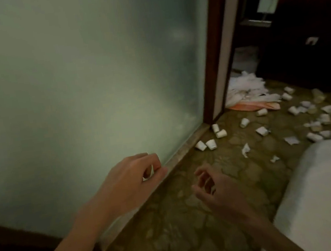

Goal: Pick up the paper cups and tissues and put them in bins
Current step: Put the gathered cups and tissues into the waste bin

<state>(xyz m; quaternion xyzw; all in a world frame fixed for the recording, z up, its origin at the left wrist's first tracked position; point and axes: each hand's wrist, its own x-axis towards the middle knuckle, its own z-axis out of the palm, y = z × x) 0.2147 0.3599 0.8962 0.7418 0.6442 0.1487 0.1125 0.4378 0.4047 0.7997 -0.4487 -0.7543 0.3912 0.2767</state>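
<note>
The nearest two paper cups lie on the carpeted floor ahead of both hands, beyond the fingertips and slightly to their right, close against the foot of the frosted glass panel. They are tipped on their sides, next to each other and nearly touching, with their long axes slanting across the person's line of reach rather than pointing along it.

The right hand looks the nearer of the two. Its fingers are spread and loosely bent, palm turned inward, holding nothing, and the cups sit almost straight ahead of them. The left hand hovers by the glass, fingers loosely curled with the thumb close to the forefinger. Nothing can be made out in its grip, and the cups lie off to the right of its fingers.

A second pair of cups lies further ahead along the same edge. A crumpled tissue lies ahead and to the right of the right hand's fingers, about as far off as the first pair. Many more cups and tissues are scattered well beyond, far to the right. Both hands appear to be above the floor, so a reach forward and down is probably needed. No bins can be picked out with any certainty.
</note>
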